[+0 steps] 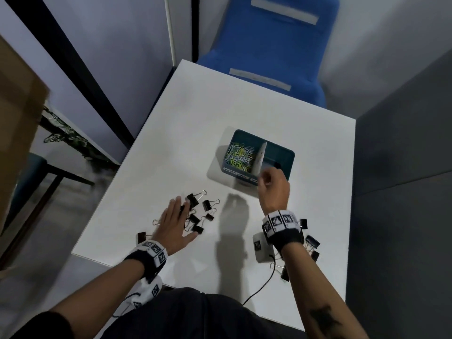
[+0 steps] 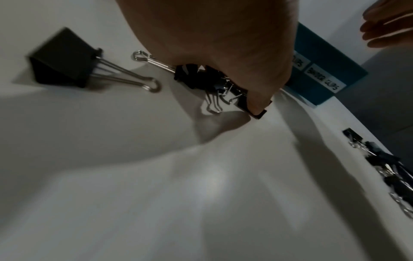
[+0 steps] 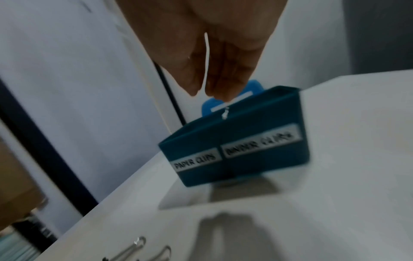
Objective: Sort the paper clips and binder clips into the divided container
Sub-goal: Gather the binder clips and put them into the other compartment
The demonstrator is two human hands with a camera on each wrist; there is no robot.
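Head view: the right hand (image 1: 272, 185) hovers at the near rim of the divided container (image 1: 288, 155), paper clips (image 1: 239, 156) filling its left compartment. The left hand (image 1: 175, 222) lies flat, fingers straight, over scattered binder clips (image 1: 208, 205).

Left wrist view: fingertips (image 2: 257, 106) press one binder clip.

Right wrist view: pinched fingers (image 3: 214, 84) dangle a wire handle (image 3: 224, 114) above the divider; the binder-clip side lies right.
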